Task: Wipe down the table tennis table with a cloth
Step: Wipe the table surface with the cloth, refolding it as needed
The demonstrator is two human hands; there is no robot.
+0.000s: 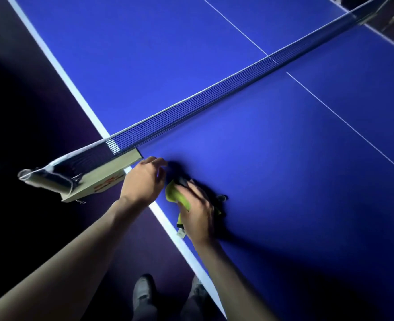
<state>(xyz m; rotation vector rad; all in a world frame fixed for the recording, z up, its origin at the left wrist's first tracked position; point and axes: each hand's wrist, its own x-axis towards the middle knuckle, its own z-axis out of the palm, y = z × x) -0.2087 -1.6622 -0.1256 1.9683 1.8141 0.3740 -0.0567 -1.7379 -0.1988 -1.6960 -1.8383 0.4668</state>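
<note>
A blue table tennis table (272, 170) with white lines fills the view. A yellow-green cloth (176, 196) with a dark side lies on it near the side edge, just this side of the net. My right hand (197, 213) lies on top of the cloth, fingers curled over it, pressing it to the table. My left hand (144, 181) hovers beside it close to the net clamp, fingers loosely bent, holding nothing. Most of the cloth is hidden under my right hand.
The net (214, 93) runs diagonally across the table to its post and clamp (91, 179) at the near side edge. A white side line (168, 220) marks the table edge. My shoes (144, 293) stand on the dark floor below.
</note>
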